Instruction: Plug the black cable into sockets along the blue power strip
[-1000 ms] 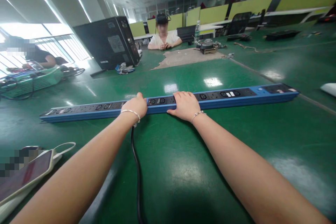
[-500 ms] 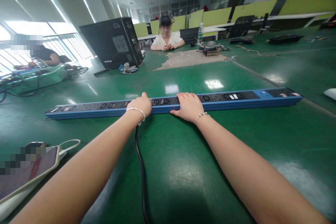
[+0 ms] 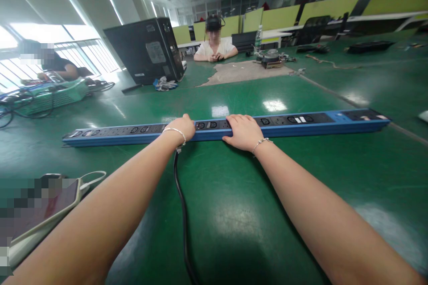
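Note:
A long blue power strip [image 3: 287, 131] with a black face and several sockets lies across the green table in front of me. My left hand [image 3: 181, 127] is closed over its middle, with a black power cord [image 3: 182, 205] coming out below the wrist. The cord's end is hidden inside that hand, so I cannot see whether it sits in a socket. Just to the right, my right hand [image 3: 244, 132] grips the strip, fingers over the top face and thumb against the near side.
At lower left lies a phone [image 3: 50, 213] with a white cable. Farther back are a green basket [image 3: 63, 95] of cables, a black computer case [image 3: 143, 53], gloves [image 3: 164, 83] and a water bottle [image 3: 258, 39]. One person sits across the table, another at far left.
The whole view has shifted slightly right and up. Both hands keep their places on the power strip, with no clear movement along it.

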### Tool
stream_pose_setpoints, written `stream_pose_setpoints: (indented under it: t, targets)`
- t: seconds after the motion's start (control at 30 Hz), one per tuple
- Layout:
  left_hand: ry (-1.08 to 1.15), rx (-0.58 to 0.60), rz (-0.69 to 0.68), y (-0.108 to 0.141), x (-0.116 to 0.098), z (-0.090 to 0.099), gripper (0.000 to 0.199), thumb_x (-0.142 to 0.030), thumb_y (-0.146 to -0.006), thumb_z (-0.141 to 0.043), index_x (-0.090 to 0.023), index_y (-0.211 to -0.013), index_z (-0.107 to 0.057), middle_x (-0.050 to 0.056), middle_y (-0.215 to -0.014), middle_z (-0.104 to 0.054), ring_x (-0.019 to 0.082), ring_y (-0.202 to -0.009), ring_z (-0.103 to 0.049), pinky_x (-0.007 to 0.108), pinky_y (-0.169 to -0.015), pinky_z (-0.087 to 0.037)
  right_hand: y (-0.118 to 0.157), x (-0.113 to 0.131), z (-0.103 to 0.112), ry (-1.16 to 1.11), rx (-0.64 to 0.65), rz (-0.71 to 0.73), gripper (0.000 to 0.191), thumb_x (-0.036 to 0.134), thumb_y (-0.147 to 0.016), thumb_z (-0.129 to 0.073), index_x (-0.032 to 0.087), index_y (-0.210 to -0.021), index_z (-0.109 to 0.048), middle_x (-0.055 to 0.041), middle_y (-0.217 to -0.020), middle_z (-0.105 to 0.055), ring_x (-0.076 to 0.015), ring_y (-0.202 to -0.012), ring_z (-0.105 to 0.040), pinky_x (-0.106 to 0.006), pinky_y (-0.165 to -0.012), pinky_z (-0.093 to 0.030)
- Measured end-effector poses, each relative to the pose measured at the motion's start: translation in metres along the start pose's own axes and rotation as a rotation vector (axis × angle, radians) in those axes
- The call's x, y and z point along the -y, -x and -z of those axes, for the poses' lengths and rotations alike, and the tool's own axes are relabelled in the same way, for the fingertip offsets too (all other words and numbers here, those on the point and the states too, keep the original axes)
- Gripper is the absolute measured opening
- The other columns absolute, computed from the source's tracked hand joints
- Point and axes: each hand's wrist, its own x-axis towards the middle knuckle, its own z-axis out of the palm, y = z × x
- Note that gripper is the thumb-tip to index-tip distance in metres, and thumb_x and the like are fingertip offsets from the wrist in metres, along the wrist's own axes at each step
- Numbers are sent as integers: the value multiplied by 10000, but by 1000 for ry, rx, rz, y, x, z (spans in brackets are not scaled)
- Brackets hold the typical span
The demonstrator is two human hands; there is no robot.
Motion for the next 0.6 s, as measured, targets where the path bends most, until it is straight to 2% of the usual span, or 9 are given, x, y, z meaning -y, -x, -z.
stream_pose_setpoints:
  t: [0.17,0.33,0.6]
  targets:
    - [13,-43,9,6,0,-1,410,-353,-887,-230,-107,-1132,-448,238,-1068,-637,309,-981,-629,403,-789,-470,0,-3,4,-23,39,-25,655,498,-747,-555,154,-1295,-454,-109,-1325,-499,-260,-1227,-416,-441,-1046,-244]
    - [-4,10,1,0,1,2,413,-354,-887,-246,-96,-1134,-453,244,-1116,-618,300,-1016,-616,387,-809,-465,3,-13,10,-25,96,-122,737,604,-704,-563,193,-1306,-450,-102,-1331,-497,-291,-1229,-414,-514,-1038,-242]
    - [23,-4,-8,3,1,1,426,-352,-887,-240,-90,-1143,-459,226,-1093,-633,289,-1024,-614,365,-811,-463,9,-20,11,20,70,-131,738,622,-714,-538,193,-1309,-447,-112,-1328,-499,-298,-1220,-420,-524,-1026,-244]
